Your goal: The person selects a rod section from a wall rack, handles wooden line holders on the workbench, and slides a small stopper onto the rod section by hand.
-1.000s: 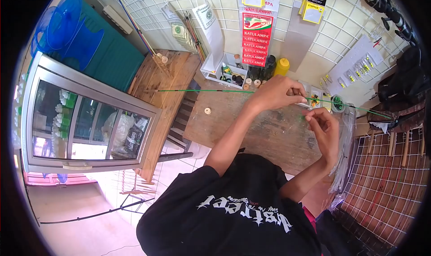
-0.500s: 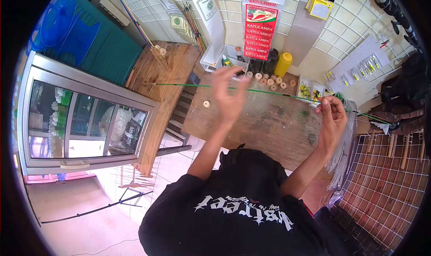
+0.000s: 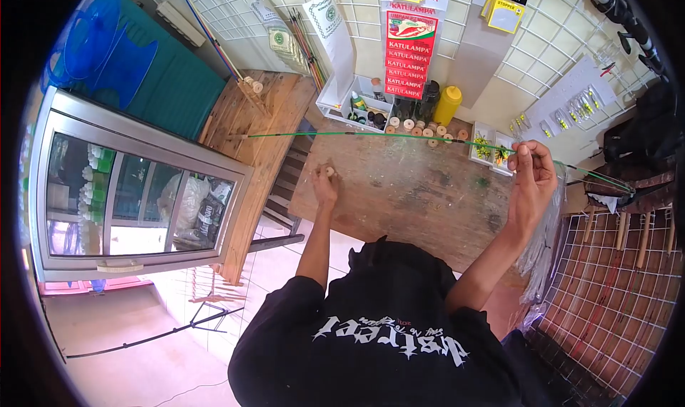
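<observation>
Wire-grid wall (image 3: 560, 54) backs a cramped corner. Far left: blue plastic chair (image 3: 100, 47), then a glass-front cabinet (image 3: 143, 137), door pane toward the camera; inside, a row of green-and-white items (image 3: 96, 182), then a pale plastic bag (image 3: 189, 206) and a dark printed packet (image 3: 211, 214). Next a wooden bench (image 3: 235, 114), its edge set apart from the worktable (image 3: 407, 200) by a slatted gap. Green rod (image 3: 414, 137) crosses high above both, left end over the bench. Left hand (image 3: 325, 187) low on the worktable, just inside its left edge, fingers about a small wooden spool (image 3: 330, 171); cannot tell whether they grip it. Behind, near the back edge, white tray (image 3: 330, 112) holds a green-and-white tube (image 3: 358, 102) and several dark-topped pots (image 3: 376, 119). Rightward: wooden spools (image 3: 421, 131) in a cluster, dark bottles (image 3: 428, 102) and a yellow bottle (image 3: 448, 106) behind them. Stained wood spans the width between the hands; the front edge runs close to the person's black shirt (image 3: 371, 336), leaving little room there. Farther right, two white boxes (image 3: 492, 164) side by side, yellow-green bits in both. Right hand (image 3: 532, 175) just beyond, raised, thumb and fingertips pinching the green rod, whose thin end runs on past the worktable's right side, where clear plastic (image 3: 546, 218) hangs along the edge. Dark bags (image 3: 637, 129) crowd the far right.
</observation>
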Motion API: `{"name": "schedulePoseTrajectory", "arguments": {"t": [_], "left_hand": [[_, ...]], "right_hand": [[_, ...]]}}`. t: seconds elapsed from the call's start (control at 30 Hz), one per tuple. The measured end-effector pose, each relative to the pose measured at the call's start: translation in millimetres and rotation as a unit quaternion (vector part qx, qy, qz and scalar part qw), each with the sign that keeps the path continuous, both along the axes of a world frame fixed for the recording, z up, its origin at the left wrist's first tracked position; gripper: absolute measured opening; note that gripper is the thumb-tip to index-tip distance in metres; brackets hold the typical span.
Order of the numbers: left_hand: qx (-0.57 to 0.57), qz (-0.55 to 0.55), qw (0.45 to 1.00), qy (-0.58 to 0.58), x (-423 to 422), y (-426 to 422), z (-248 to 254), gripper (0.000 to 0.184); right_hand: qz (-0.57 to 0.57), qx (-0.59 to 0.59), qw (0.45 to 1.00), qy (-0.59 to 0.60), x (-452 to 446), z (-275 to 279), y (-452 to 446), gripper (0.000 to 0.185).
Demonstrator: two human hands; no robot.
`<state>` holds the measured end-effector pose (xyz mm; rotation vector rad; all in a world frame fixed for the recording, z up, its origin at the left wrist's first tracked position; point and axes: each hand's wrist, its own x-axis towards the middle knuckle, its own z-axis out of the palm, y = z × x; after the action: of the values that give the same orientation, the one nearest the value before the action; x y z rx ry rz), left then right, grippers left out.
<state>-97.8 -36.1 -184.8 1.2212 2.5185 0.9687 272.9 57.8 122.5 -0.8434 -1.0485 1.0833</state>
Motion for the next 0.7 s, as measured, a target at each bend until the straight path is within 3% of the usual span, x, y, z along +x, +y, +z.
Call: {"name": "schedulePoseTrajectory", "arguments": {"t": [0.1, 0.23, 0.4, 0.53, 0.6, 0.7], "left_hand": [[0.004, 0.024, 0.997, -0.078, 16.3, 2.8, 5.8, 0.029], [0.048, -0.018, 0.998, -0.046, 32.5, 3.7, 5.1, 0.025], [0.117, 0.027, 0.979, -0.166, 40.9, 5.1, -9.9, 0.026], [0.148, -0.007, 0.979, -0.138, 43.7, 1.6, -7.1, 0.028], [0.096, 0.003, 0.995, -0.011, 46.0, -3.2, -0.1, 0.030], [0.031, 0.049, 0.994, -0.094, 45.8, -4.5, 13.0, 0.031]], "right_hand": [[-0.021, 0.010, 1.000, -0.012, 2.5, 8.4, 7.0, 0.011], [-0.024, 0.052, 0.998, -0.008, 11.5, 27.4, 18.2, 0.012], [-0.004, 0.109, 0.994, -0.015, 32.2, 59.1, 26.9, 0.012], [-0.004, 0.136, 0.990, -0.033, 43.7, 85.0, 32.3, 0.012], [-0.007, 0.140, 0.989, -0.036, 44.4, 94.4, 33.4, 0.014], [-0.022, 0.131, 0.989, -0.070, 46.6, 100.2, 34.5, 0.015]]}}
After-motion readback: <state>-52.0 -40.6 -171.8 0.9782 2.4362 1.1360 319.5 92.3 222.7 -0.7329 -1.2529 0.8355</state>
